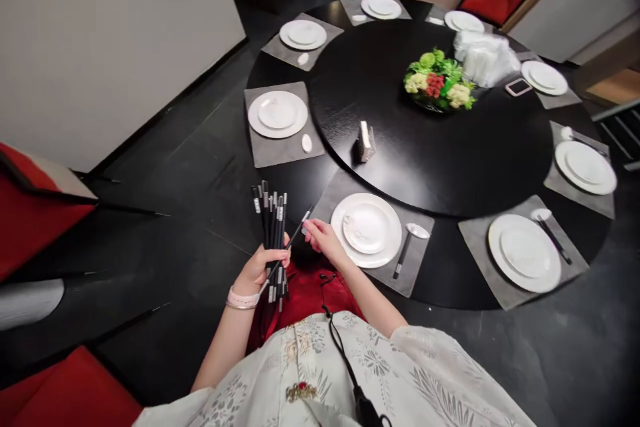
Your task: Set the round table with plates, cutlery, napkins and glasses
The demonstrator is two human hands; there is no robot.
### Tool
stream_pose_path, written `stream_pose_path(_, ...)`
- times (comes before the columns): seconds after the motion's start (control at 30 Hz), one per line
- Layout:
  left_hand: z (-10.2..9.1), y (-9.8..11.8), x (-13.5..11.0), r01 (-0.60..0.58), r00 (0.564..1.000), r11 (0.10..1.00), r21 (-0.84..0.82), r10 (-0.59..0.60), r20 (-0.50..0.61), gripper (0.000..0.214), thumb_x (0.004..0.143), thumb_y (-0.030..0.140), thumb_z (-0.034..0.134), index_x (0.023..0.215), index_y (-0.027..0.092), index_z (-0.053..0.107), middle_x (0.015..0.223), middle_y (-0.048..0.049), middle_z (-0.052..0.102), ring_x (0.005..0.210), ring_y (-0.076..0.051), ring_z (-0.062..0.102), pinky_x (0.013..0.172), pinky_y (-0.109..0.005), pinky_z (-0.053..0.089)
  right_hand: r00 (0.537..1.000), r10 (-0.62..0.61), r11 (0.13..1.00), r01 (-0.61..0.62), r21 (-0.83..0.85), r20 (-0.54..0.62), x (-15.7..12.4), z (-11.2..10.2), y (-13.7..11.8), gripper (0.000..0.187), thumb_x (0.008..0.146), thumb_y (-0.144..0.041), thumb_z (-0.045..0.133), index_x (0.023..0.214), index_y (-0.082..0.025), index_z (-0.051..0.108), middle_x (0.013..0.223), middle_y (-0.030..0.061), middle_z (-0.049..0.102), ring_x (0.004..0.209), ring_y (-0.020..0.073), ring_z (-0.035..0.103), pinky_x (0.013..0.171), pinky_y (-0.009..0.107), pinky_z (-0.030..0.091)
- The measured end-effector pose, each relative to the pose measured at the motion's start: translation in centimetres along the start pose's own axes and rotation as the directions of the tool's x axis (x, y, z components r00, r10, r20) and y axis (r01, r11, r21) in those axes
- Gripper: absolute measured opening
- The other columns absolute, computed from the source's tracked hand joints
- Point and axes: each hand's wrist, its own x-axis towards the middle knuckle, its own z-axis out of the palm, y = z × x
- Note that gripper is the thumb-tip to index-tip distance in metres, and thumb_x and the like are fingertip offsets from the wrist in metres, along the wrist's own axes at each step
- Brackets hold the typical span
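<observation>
My left hand [255, 271] is wrapped round a bundle of black chopsticks [273, 217] with silver-marked ends, held upright near my lap. One chopstick [295, 235] slants out of the bundle to the upper right. The fingers of my right hand [323, 238] pinch its upper part. Just right of that hand, a placemat [327, 203] bears two stacked white plates [387, 250]. Beside the plates, a pair of chopsticks [401, 257] leans on a white rest [418, 231].
The round black table [450, 293] has a turntable [380, 67] carrying a flower arrangement [439, 80], a napkin holder [366, 142] and a plastic-wrapped bundle [485, 57]. A phone [518, 87] lies near its edge. Several place settings ring the table. Red chairs [70, 390] stand at my left.
</observation>
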Motion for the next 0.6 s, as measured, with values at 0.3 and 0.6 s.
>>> stream_pose_path(0.3,-11.2,11.4,4.8,-0.042,0.999,0.973,-0.226,0.046,0.011,0.024,0.065,0.023,0.067,0.085,0.013,0.060,0.055,0.0022,0.048,0.046,-0.007,0.043,0.044,-0.020,0.030,0.995,-0.100,0.938,0.095,0.334,-0.002,15.5,11.8,-9.5,0.028,0.074,-0.044,0.066,0.073,-0.020,0.050,0.041,-0.0103,0.034,0.032,0.0042,0.023,0.032,0.018,0.019)
stream_pose_path(0.6,-22.7,31.2,7.7,-0.123,0.991,0.987,-0.106,0.117,-0.057,0.031,0.065,0.020,0.067,0.094,0.013,0.062,0.065,-0.0012,0.057,0.057,-0.012,0.054,0.051,-0.023,0.041,0.898,-0.403,0.915,0.392,0.096,0.173,24.6,23.1,-18.0,0.038,0.077,-0.044,0.065,0.106,-0.021,0.063,0.093,0.0065,0.058,0.074,0.0164,0.058,0.069,0.034,0.050)
